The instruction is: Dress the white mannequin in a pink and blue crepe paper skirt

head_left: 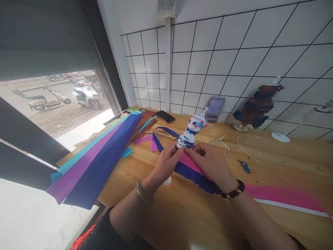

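Note:
A small dress form (pixel 187 133), white with blue, pink and red patches, leans away from me in the middle of the table. My left hand (pixel 168 160) is closed round its lower end, thumb pressing at the edge of a pink crepe paper strip (pixel 192 162). Fingers pinched, my right hand (pixel 213 165) holds that pink strip against the form's lower edge. Beneath the pink hangs a ruffled dark blue crepe paper strip (pixel 199 180), partly covered by my right hand. Part of a white round base (pixel 167 181) shows beside my left wrist.
Long sheets of blue, purple and turquoise paper (pixel 104 159) overhang the table's left edge. Behind are a phone (pixel 165 116) and a blue ribbon loop (pixel 157 133). A blue-and-brown dressed form (pixel 256 107) stands back right; pink paper (pixel 286 198) lies at right.

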### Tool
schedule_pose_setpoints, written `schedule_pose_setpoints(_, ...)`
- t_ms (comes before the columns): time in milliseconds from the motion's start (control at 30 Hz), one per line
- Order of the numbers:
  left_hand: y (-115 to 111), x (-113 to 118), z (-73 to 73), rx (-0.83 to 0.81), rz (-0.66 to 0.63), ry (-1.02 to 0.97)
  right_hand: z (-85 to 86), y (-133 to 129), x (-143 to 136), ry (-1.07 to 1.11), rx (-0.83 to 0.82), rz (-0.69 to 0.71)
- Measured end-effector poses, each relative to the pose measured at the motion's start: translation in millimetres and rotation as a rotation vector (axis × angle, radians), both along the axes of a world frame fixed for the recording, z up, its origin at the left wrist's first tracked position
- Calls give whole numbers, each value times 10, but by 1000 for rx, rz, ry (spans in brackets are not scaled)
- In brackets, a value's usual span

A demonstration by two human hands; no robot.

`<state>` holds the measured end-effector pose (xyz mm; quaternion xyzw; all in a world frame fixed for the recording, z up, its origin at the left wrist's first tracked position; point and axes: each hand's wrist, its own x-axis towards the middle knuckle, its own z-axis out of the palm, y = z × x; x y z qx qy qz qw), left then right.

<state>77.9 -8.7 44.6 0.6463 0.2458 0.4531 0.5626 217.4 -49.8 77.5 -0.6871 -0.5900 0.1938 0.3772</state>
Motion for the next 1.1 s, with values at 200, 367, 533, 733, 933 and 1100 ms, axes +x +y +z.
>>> schedule_pose_setpoints(200, 2, 16, -57, 9, 126, 55, -3, -5, 4, -7, 8, 63)
schedule_pose_setpoints(367, -2, 14, -116, -82, 244, 81, 75, -39, -4, -14, -20, 109)
schedule_pose_setpoints(533, 7, 20, -99, -42, 212, 41, 99, -58, -8, -59, -12, 149)
schedule_pose_setpoints(733, -3, -3, -62, -28, 204, 48, 111, -85, -28, -86, -15, 153)
schedule_pose_setpoints(933, -19, -48, 4, -43, 147, 45, 117, -99, -26, -94, 8, 147)
schedule_pose_setpoints(1100, -4, -41, -28, -32, 159, 64, 112, -104, -30, -109, 17, 128)
